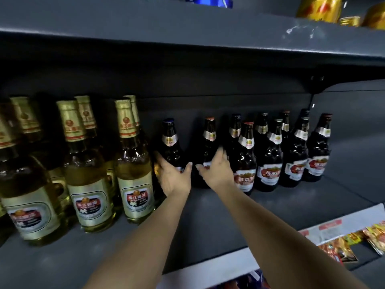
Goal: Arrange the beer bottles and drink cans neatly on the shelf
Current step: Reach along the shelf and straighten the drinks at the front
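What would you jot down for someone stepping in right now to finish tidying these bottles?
Left hand: fingers curled round the dark bottle with the blue cap.
Right hand: curled round the next dark bottle with the red cap.
Both bottles stand upright, far back on the shelf.
Done: the pale gold-capped bottles stand in rows at the left.
Left: the dark bottles at the right stand unevenly; these two probably want pulling forward and lining up. Gold cans sit on the shelf above.
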A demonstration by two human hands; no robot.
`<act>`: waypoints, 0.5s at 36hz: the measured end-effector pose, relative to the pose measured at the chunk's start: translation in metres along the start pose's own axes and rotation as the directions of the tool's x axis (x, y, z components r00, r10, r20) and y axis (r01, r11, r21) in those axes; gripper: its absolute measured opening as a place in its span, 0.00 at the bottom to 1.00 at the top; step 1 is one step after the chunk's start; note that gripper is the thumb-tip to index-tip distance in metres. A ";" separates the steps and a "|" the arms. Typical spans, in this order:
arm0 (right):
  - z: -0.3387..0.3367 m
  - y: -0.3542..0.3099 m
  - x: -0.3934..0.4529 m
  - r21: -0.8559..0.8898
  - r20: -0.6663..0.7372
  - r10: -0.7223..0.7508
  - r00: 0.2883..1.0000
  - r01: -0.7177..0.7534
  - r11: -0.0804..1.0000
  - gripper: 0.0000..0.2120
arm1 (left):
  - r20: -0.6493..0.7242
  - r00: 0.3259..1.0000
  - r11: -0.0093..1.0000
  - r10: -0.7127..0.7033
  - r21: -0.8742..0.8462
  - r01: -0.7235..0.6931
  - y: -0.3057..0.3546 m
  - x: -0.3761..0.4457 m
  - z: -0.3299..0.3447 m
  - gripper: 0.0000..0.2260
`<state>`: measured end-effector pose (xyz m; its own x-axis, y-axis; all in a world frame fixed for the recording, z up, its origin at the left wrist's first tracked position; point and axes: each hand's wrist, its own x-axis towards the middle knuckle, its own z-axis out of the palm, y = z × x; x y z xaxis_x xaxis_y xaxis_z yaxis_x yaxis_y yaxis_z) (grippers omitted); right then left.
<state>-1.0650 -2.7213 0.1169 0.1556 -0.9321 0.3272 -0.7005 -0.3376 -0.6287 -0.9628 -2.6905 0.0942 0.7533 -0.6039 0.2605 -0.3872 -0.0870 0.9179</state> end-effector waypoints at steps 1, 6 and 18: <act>0.002 -0.002 0.005 0.018 -0.011 0.013 1.000 -0.013 1.000 0.45 | -0.013 1.000 1.000 -0.011 -0.024 0.011 0.001 0.002 0.001 0.48; 0.013 -0.009 0.023 0.071 -0.068 0.096 0.993 -0.091 0.993 0.45 | -0.073 0.997 0.999 -0.030 -0.035 0.028 0.006 0.003 0.000 0.44; 0.009 -0.014 0.014 -0.033 -0.160 0.104 0.982 -0.111 0.993 0.41 | -0.134 0.989 0.997 0.059 -0.044 -0.065 -0.005 0.005 0.008 0.40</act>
<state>-1.0465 -2.7305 0.1237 -0.0314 -0.9292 0.3682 -0.7363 -0.2276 -0.6372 -0.9616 -2.6990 0.0889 0.7938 -0.4962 0.3518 -0.4117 -0.0127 0.9112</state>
